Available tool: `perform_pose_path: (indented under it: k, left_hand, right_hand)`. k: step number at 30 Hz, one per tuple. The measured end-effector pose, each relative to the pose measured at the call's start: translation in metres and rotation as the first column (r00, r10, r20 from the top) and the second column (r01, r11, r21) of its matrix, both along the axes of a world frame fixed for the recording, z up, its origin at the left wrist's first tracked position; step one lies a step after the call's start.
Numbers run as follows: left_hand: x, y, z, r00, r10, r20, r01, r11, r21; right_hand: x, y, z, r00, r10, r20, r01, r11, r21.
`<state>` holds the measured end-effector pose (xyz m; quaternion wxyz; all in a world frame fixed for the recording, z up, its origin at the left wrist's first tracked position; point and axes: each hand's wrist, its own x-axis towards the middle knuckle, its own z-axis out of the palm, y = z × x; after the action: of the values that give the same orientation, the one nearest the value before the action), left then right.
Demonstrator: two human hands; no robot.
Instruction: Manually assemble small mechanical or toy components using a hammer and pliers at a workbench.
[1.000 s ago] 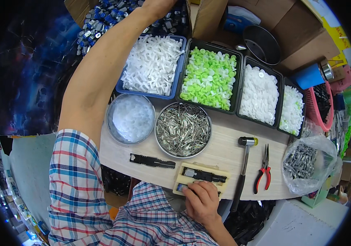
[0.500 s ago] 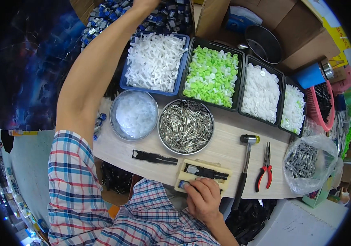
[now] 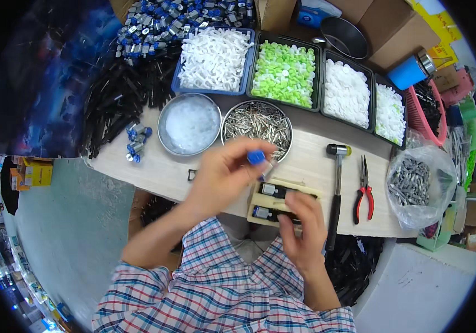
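while the left hand (image 3: pixel 224 175) hovers above the worktop (image 3: pixel 154 166) near its front edge, its fingers are pinched together on a small blue-capped part (image 3: pixel 257 159), held just above the near rim of the round tin of metal pins (image 3: pixel 256 129). the right hand (image 3: pixel 303 219) rests on the pale wooden jig (image 3: pixel 268 200) at the front edge, fingers curled down onto a dark piece seated there; whether they clamp it i cannot tell. open room lies on the bare wood left of the jig, between the round tin of clear bits (image 3: pixel 189 123) and the front edge, with only a small black clip (image 3: pixel 192 175) in it. to the right the hammer (image 3: pixel 335 183) and the red-handled pliers (image 3: pixel 364 188) lie close beside the jig, and the bag of grey parts (image 3: pixel 413 180) crowds the right end. the back is walled by trays: white pieces (image 3: pixel 214 53), green caps (image 3: pixel 284 66), more white (image 3: pixel 346 94).

half a second ago the left arm was stretched far back to the pile of blue-capped parts (image 3: pixel 166 19) beyond the trays; now it has come back to the front with one in its fingers. the right hand has stayed on the jig.

the held part's blue cap points up and away, its long axis tilting down toward the jig.
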<state>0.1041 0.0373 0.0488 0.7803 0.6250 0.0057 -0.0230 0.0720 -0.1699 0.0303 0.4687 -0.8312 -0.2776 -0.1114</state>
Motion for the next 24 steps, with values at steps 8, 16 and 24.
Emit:
perform_pose_path:
  k: [8, 16, 24]
  left_hand:
    - [-0.043, -0.039, -0.022, 0.955, 0.295, 0.042, -0.296, 0.954, 0.040]
    - [-0.048, -0.035, -0.021, 0.962, 0.267, 0.055, -0.272, 0.948, 0.163]
    - [-0.065, 0.025, -0.026, 0.814, 0.556, 0.168, -0.539, 0.616, 0.574]
  right_hand:
    - [0.017, 0.022, 0.004, 0.986, 0.097, -0.137, -0.088, 0.994, 0.070]
    - [0.022, 0.031, -0.002, 0.990, 0.084, -0.115, -0.081, 0.996, 0.027]
    - [0.055, 0.008, -0.013, 0.996, 0.006, -0.092, -0.020, 0.988, -0.155]
